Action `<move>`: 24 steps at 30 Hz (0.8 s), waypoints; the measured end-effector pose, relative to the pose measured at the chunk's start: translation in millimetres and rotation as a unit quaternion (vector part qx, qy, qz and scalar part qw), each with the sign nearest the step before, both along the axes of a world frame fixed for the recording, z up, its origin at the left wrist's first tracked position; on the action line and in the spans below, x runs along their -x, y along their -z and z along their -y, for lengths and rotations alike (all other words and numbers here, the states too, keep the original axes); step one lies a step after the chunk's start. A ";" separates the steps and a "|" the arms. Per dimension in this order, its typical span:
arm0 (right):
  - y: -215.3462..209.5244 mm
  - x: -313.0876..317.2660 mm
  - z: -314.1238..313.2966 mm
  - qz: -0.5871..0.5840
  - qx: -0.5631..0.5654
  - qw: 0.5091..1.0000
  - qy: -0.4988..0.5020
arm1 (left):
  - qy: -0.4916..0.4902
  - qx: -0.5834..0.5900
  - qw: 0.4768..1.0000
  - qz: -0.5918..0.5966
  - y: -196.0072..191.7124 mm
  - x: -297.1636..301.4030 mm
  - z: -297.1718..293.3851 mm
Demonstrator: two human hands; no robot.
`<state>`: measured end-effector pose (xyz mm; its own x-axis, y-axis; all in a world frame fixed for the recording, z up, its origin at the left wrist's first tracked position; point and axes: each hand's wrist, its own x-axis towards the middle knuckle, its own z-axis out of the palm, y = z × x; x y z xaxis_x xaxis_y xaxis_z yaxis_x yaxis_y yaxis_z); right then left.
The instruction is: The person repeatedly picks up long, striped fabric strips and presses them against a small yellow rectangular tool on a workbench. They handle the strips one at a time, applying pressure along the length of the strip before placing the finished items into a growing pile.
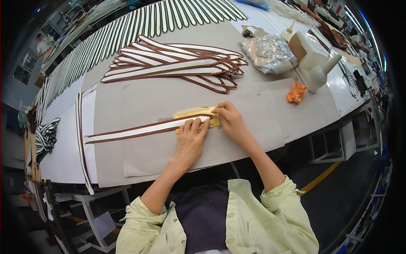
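Observation:
A long white strip with brown edging (139, 130) lies across the grey paper sheet (144, 106) on the table. Its right end rests on a small yellow card (195, 112). My left hand (190, 142) presses flat on the strip near that end, fingers together. My right hand (228, 120) pinches the strip's zigzag-cut tip against the yellow card with its fingertips.
A pile of similar brown-edged strips (177, 63) lies farther back. Rows of more strips (105, 38) line the table's far side. A plastic-wrapped bundle (268, 53), a white glue bottle (317, 63) and an orange rag (297, 92) sit at the right. One strip (80, 139) lies at the left.

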<state>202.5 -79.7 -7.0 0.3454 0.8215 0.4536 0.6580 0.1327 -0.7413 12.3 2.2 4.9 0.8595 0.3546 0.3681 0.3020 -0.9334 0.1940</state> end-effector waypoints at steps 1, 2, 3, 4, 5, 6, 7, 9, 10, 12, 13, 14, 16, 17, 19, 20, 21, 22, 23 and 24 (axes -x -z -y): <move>-1.9 4.8 7.3 0.057 0.003 0.998 0.005 | -0.003 -0.004 1.000 0.004 -0.5 -0.2 -0.3; -7.4 10.4 17.6 0.114 0.008 0.993 0.013 | -0.002 -0.006 1.000 0.009 -1.5 -1.3 0.6; -11.6 14.7 24.0 0.170 0.011 0.985 0.020 | -0.002 -0.009 1.000 0.013 -1.8 -1.7 0.7; -15.4 17.6 26.7 0.201 0.015 0.979 0.023 | -0.003 -0.009 1.000 0.013 -1.1 -2.1 0.6; -18.7 21.4 27.5 0.232 0.018 0.972 0.028 | -0.003 -0.010 1.000 0.012 -0.8 -2.3 -0.4; -20.2 23.5 27.1 0.262 0.021 0.964 0.032 | -0.003 -0.011 1.000 0.011 -0.8 -2.2 -1.1; -20.2 24.2 26.3 0.280 0.021 0.959 0.032 | 0.000 -0.006 1.000 0.010 -1.5 -1.9 -1.5; -19.8 24.4 23.8 0.316 0.020 0.948 0.032 | 0.004 0.005 1.000 0.009 -3.6 -1.9 -2.7; -18.3 25.2 22.3 0.337 0.023 0.941 0.034 | 0.008 0.011 1.000 0.011 -5.2 -2.0 -3.2; -12.9 28.2 18.9 0.377 0.031 0.925 0.034 | 0.014 0.025 0.999 0.015 -7.4 -1.5 -3.6; -11.9 30.1 16.2 0.393 0.035 0.918 0.036 | 0.015 0.030 0.999 0.028 -6.1 -2.2 -5.6; -12.0 32.0 13.1 0.410 0.039 0.910 0.037 | 0.016 0.035 0.998 0.041 -4.0 -3.8 -8.8; -11.0 34.7 10.6 0.414 0.048 0.908 0.043 | 0.022 0.042 0.997 0.055 -2.5 -4.7 -13.5; -9.4 36.3 11.1 0.402 0.052 0.913 0.046 | 0.025 0.044 0.997 0.056 -2.2 -4.3 -15.8; -6.8 38.2 13.0 0.374 0.043 0.925 0.055 | 0.029 0.043 0.997 0.053 -3.2 -4.9 -19.3; -5.3 39.1 15.7 0.357 0.032 0.932 0.060 | 0.031 0.043 0.997 0.050 -3.3 -5.3 -20.1; -4.3 39.1 17.4 0.340 0.020 0.938 0.065 | 0.033 0.043 0.998 0.046 -3.5 -5.6 -20.3; -3.8 37.9 18.6 0.337 0.014 0.939 0.064 | 0.032 0.045 0.998 0.044 -3.9 -6.0 -19.8; -3.5 36.4 20.0 0.333 0.008 0.941 0.065 | 0.034 0.047 0.997 0.042 -4.7 -7.1 -19.5; -3.6 35.8 20.8 0.329 0.002 0.942 0.066 | 0.035 0.049 0.997 0.039 -5.2 -7.8 -19.1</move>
<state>166.7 -100.5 -3.5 0.0896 0.7933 0.6022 0.9858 0.0154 -0.1670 20.0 21.3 10.1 0.8531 0.3327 0.4019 0.2177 -0.9271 0.3053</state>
